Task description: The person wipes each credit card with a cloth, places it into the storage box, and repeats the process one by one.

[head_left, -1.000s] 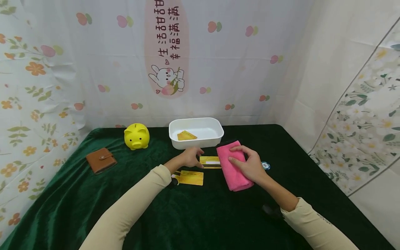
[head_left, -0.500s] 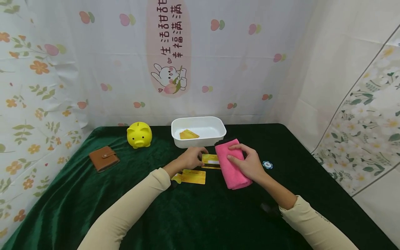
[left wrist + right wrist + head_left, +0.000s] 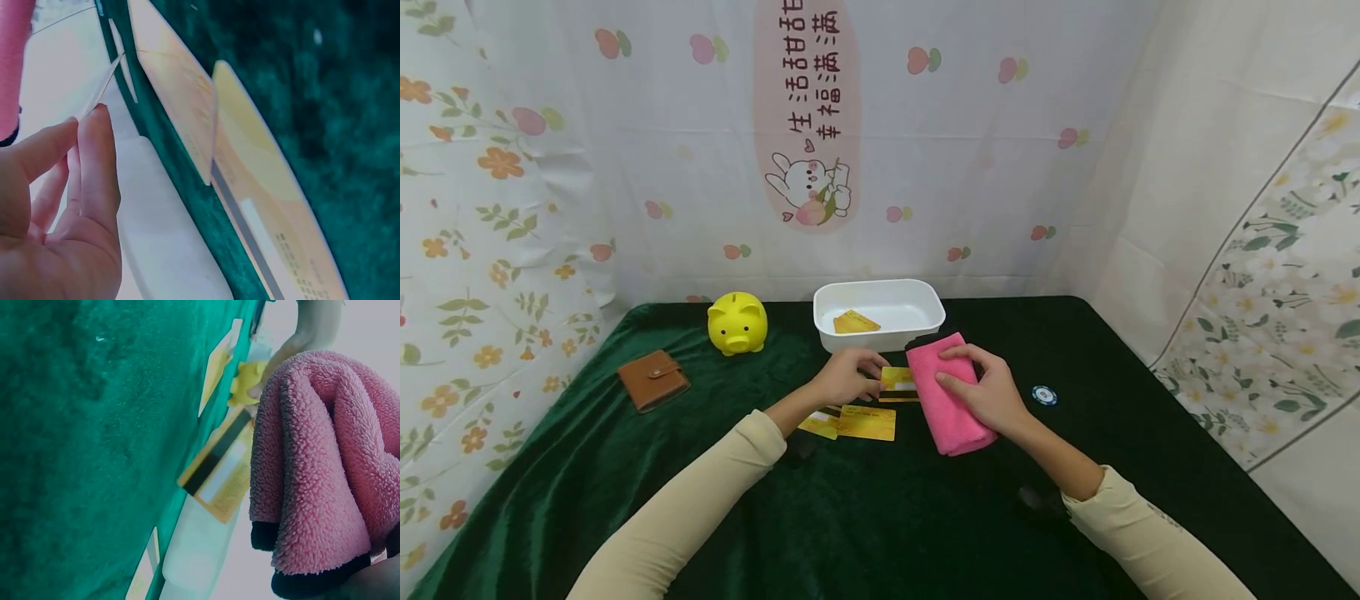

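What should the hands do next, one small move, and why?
Probably wipe the held yellow card with the pink cloth: the left hand pinches that card above the table, and the right hand holds the folded cloth close by. Whether they touch is unclear.

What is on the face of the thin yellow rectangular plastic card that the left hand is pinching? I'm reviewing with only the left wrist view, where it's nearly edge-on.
Observer: The right wrist view shows a broad black stripe running along the yellow card in the left hand.
Operator: What has hold of the soft pink folded cloth at my left edge?
Observer: The right hand grips it, with the thumb across its near face in the head view.
Operator: Does the white rectangular tray have anything inside? I can't see into it.
Observer: Yes, the head view shows at least one flat yellow piece lying in it.
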Action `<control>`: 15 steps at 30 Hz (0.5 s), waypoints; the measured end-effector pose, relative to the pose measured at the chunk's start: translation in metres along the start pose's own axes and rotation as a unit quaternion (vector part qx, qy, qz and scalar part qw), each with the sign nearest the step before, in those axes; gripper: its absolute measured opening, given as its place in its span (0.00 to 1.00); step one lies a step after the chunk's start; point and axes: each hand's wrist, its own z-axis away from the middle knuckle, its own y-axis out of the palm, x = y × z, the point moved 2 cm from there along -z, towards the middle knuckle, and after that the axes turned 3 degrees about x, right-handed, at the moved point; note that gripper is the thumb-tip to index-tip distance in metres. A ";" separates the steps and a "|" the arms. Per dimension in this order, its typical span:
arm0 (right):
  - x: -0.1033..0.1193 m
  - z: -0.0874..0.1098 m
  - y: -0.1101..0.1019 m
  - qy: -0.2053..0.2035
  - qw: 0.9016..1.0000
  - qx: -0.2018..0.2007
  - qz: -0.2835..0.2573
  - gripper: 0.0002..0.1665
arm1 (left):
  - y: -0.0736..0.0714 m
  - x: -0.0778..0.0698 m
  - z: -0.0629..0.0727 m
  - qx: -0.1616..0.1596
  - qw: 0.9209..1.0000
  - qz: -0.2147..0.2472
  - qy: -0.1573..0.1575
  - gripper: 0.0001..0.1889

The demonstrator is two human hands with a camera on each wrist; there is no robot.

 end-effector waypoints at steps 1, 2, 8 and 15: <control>0.000 0.000 0.000 0.001 1.000 -0.001 -0.001 0.18 | -0.001 -0.002 0.002 -0.002 1.000 0.011 0.001 0.15; 0.001 0.000 0.001 0.003 1.000 -0.001 -0.002 0.18 | -0.001 -0.003 0.005 -0.006 1.000 0.024 0.000 0.15; 0.002 -0.001 0.006 0.003 1.000 0.007 -0.008 0.19 | -0.005 -0.006 0.020 -0.024 0.994 0.110 -0.008 0.15; 0.006 -0.004 0.012 -0.007 1.000 0.008 -0.008 0.17 | -0.007 -0.005 0.035 -0.040 0.984 0.173 -0.012 0.17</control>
